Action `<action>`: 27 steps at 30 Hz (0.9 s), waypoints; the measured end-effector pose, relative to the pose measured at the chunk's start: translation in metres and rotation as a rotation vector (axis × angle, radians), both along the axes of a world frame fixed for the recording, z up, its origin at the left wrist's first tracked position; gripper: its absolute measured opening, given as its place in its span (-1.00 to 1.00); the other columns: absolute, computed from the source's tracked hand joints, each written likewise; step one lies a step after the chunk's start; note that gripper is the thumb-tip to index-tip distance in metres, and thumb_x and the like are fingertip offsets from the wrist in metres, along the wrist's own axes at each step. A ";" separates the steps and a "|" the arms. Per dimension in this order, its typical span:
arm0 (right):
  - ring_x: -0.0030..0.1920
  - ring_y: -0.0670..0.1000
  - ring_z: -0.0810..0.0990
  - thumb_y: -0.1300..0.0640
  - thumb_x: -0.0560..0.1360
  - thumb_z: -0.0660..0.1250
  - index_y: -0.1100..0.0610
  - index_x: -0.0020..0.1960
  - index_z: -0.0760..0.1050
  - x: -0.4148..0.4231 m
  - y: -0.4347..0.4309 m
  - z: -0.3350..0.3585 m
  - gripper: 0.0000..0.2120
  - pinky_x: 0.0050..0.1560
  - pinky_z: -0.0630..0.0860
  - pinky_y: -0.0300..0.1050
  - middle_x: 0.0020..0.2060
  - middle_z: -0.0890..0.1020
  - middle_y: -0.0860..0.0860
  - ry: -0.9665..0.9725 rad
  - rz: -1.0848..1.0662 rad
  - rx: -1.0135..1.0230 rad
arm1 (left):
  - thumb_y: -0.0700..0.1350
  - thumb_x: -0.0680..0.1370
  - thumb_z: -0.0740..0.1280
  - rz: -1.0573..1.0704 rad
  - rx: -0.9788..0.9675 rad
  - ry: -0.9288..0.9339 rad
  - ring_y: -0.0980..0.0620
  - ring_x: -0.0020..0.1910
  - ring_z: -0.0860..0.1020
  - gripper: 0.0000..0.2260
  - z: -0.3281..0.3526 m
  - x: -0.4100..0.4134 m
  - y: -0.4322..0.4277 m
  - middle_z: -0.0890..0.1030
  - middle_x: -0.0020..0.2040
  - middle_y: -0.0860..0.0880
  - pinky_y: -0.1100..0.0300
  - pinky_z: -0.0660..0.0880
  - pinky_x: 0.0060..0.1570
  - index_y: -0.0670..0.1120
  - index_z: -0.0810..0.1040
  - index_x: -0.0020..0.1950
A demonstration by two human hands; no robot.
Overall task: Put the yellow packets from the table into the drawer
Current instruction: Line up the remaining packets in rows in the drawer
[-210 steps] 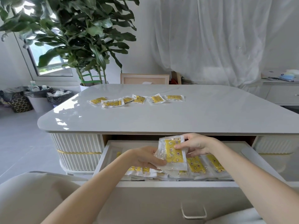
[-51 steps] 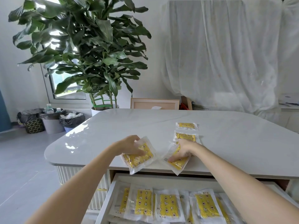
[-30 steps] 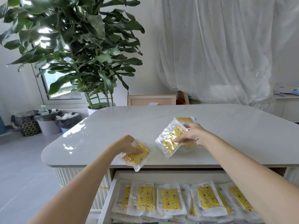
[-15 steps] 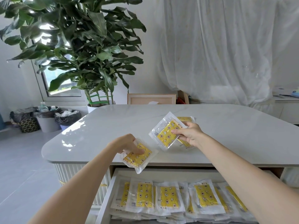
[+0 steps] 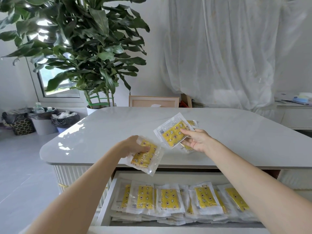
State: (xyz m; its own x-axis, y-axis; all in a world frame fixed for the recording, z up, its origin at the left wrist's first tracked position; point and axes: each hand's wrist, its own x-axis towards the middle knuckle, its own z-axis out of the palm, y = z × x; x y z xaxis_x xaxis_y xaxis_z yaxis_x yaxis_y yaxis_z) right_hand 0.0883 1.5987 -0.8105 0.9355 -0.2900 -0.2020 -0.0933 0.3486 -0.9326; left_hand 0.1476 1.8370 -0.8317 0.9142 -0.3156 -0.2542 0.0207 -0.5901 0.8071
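Note:
My left hand [image 5: 133,145] grips a small stack of yellow packets [image 5: 145,157] in clear wrappers at the near edge of the white table [image 5: 236,141]. My right hand [image 5: 196,141] pinches another yellow packet [image 5: 173,131], tilted above the tabletop. Beneath that hand, one packet [image 5: 185,147] lies on the table, and a further packet [image 5: 191,122] peeks out behind the raised one. Below the table edge, the open drawer [image 5: 108,196] holds several rows of the same yellow packets [image 5: 168,198].
A large potted plant [image 5: 87,53] stands behind the table's far left. Bins with black liners [image 5: 55,120] sit on the floor at left. A wooden frame [image 5: 153,101] and white curtain [image 5: 219,48] are behind the table. A side cabinet [image 5: 295,114] is at right.
My right hand has lifted a packet off the table and tilted it up. My left hand stays at the table edge with its packets. The row of packets has shrunk since seven seconds ago.

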 end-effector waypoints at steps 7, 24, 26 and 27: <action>-0.14 0.03 0.65 0.27 0.47 0.40 0.22 0.09 0.53 -0.034 -0.011 0.003 -0.80 -0.14 0.64 -0.09 -0.10 0.66 0.12 -0.025 0.122 -0.106 | 0.15 0.22 0.56 0.027 -0.184 -0.060 -0.14 0.14 0.57 -0.15 0.000 -0.027 -0.017 0.51 0.26 -0.13 -0.09 0.54 0.14 -0.10 0.31 0.41; -0.22 0.00 0.68 0.16 0.55 0.33 0.29 0.06 0.54 -0.093 -0.080 -0.068 -0.80 -0.08 0.63 -0.12 -0.14 0.68 0.12 0.619 0.461 -0.694 | -0.01 0.52 0.37 -0.259 0.207 0.115 0.08 -0.15 0.60 -0.64 -0.067 -0.093 -0.072 0.61 -0.03 0.02 0.32 0.53 -0.34 -0.03 0.40 0.28; -0.29 -0.04 0.64 0.14 0.57 0.29 0.24 -0.05 0.51 -0.092 -0.082 -0.080 -0.85 -0.22 0.60 -0.22 -0.23 0.65 0.07 0.680 0.429 -0.740 | 0.00 0.53 0.36 -0.215 0.211 0.167 0.02 -0.04 0.60 -0.66 -0.079 -0.089 -0.072 0.61 0.10 -0.03 0.24 0.56 -0.16 -0.03 0.38 0.26; -0.31 -0.05 0.61 0.14 0.58 0.27 0.22 -0.07 0.48 -0.090 -0.081 -0.085 -0.85 -0.25 0.58 -0.23 -0.25 0.63 0.06 0.695 0.407 -0.733 | 0.02 0.53 0.36 -0.190 0.204 0.182 -0.02 0.04 0.60 -0.65 -0.084 -0.087 -0.071 0.61 0.15 -0.06 0.16 0.57 -0.02 -0.04 0.38 0.24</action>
State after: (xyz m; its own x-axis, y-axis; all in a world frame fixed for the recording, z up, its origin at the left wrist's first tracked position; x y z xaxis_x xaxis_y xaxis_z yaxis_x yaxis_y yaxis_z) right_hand -0.0020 1.5180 -0.8958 0.7370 -0.2501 -0.6279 -0.6631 -0.4474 -0.6001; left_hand 0.0607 1.7656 -0.9155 0.7776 -0.4017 -0.4836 0.0279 -0.7464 0.6649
